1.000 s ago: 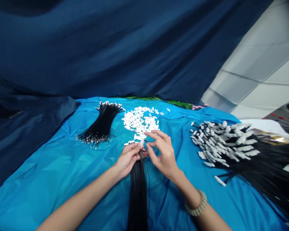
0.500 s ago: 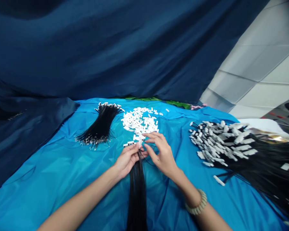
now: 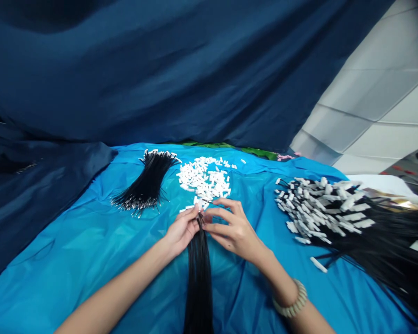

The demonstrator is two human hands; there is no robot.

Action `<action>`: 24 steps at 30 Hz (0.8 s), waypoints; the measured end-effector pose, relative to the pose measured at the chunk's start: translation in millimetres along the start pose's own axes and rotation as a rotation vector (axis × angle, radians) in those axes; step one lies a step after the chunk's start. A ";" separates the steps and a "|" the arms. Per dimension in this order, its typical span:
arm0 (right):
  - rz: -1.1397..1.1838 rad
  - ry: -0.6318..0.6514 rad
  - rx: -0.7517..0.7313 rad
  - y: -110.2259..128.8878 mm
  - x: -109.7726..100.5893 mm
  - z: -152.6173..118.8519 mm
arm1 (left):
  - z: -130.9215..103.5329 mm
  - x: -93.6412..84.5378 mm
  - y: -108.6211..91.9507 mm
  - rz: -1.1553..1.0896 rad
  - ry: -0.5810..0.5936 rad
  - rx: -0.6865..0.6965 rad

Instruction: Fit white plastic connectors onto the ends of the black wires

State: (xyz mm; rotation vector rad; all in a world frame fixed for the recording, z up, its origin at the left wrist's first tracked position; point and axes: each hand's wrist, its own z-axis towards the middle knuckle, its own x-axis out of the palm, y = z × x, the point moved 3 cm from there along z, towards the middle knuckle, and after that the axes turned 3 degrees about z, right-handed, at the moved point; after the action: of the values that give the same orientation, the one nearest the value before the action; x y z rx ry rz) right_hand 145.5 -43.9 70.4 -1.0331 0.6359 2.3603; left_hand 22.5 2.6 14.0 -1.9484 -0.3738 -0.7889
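A long bundle of black wires (image 3: 199, 278) hangs down toward the bottom edge, its top end gripped in my left hand (image 3: 182, 233). White pieces show at the left fingertips. My right hand (image 3: 232, 228) is beside the bundle's top, fingers bent and thumb near the wires; a thin dark strand shows by its index finger. Whether the right fingertips pinch a wire is too small to tell. Just beyond both hands lies a pile of small white connectors (image 3: 205, 178).
On the left lies a shorter bundle of black wires (image 3: 148, 181) with white ends. To the right, a large heap of black cables (image 3: 379, 246) has white connectors (image 3: 313, 206). Blue cloth (image 3: 100, 260) covers the surface; dark blue fabric (image 3: 160, 74) hangs behind.
My right hand has closed in on the top of the bundle, its fingers lower and more bent. My left hand stays nearly in place. The view has shifted slightly.
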 end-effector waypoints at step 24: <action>0.788 -1.230 0.777 -68.2 -57.0 -35.1 | -0.3 -2.6 -0.9 0.109 -0.038 0.054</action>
State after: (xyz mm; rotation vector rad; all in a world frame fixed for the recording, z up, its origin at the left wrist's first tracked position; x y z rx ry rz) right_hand 238.9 -25.2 77.8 1.1155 1.3335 2.3252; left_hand 20.0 2.9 13.0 -1.9179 -0.3061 -0.6657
